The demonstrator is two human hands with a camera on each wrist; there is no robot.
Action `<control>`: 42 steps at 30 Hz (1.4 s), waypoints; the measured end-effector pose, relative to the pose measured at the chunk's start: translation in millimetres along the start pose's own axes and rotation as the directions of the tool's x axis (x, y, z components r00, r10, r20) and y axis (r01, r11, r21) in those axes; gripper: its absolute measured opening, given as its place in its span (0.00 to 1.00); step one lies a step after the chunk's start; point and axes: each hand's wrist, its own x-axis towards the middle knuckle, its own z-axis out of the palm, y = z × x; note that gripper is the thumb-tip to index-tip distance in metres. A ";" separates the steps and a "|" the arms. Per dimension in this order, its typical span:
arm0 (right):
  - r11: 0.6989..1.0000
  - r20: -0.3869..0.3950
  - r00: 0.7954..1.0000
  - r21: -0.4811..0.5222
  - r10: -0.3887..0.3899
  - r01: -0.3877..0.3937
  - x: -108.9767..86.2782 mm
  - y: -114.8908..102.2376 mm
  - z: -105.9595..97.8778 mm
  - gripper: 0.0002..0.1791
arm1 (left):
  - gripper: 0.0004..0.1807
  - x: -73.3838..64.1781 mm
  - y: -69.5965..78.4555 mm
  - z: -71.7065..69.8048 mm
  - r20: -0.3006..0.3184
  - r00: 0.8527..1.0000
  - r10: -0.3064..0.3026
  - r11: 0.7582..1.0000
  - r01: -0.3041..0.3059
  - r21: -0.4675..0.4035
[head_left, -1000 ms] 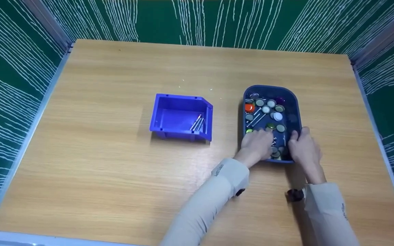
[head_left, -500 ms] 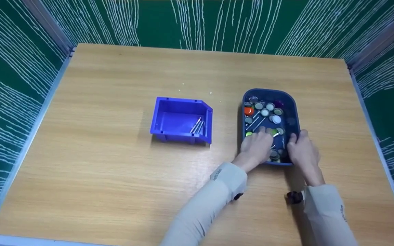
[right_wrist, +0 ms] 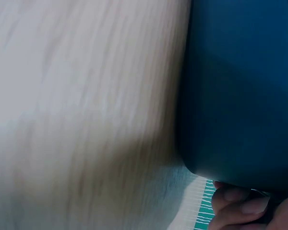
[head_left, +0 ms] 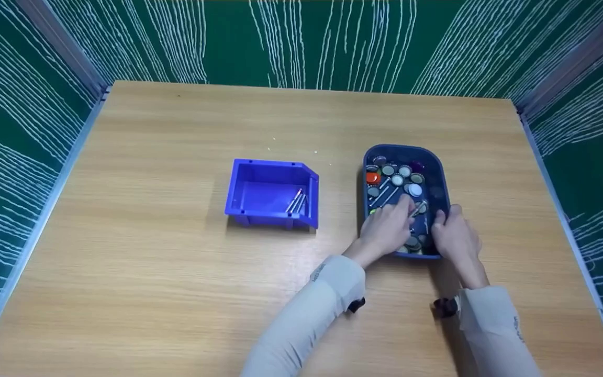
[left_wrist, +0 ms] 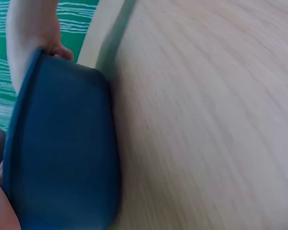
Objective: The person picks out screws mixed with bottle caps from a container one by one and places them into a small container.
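My left hand reaches over the near left side of a dark blue tray, its fingers down among loose bits. A silvery screw sticks out beside the fingers and appears pinched; the thumb and the contact are hidden. My right hand grips the tray's right rim, thumb on the inside. In the left wrist view the tray's outer wall fills the left part. Inside the tray lie several bottle caps, an orange cap and more screws.
A bright blue open-fronted bin stands left of the tray, with several screws in its right end. Both stand on a wooden table. Green walls with white streaks enclose the back and sides.
The left hand has shifted slightly forward within the tray, and the screw beside its fingers has turned and moved with it. The right hand keeps its grip. The whole head view has shifted a little.
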 end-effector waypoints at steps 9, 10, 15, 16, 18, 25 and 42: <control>1.000 0.001 1.000 0.005 0.005 -0.005 -0.7 -0.9 0.4 0.28 | 0.10 4.0 -1.1 -11.8 0.041 0.996 -0.075 0.910 0.085 -0.406; 1.000 0.001 1.000 0.004 0.007 -0.007 -0.7 -0.8 0.7 0.28 | 0.09 3.9 -0.6 -12.7 0.046 0.995 -0.084 0.902 0.096 -0.421; 1.000 -0.006 1.000 0.000 0.010 -0.010 -0.7 -0.7 1.8 0.28 | 0.09 3.5 2.0 -19.1 0.073 0.990 -0.118 0.867 0.139 -0.479; 1.000 -0.007 1.000 0.002 0.010 -0.010 -0.6 -0.8 1.8 0.28 | 0.09 3.6 2.4 -20.7 0.079 0.989 -0.122 0.860 0.146 -0.490; 1.000 -0.010 1.000 0.001 0.009 -0.009 -0.6 -1.1 1.8 0.28 | 0.09 4.4 2.7 -24.6 0.083 0.989 -0.123 0.851 0.148 -0.504; 1.000 -0.020 1.000 -0.015 0.020 -0.020 -1.5 -1.2 1.2 0.27 | 0.09 6.5 -5.1 -47.0 0.046 0.993 -0.109 0.867 0.118 -0.483; 1.000 0.003 1.000 -0.007 0.015 -0.015 -0.6 -1.5 -0.4 0.28 | 0.10 2.9 -38.1 -126.3 -0.057 0.980 -0.189 0.898 0.149 -0.413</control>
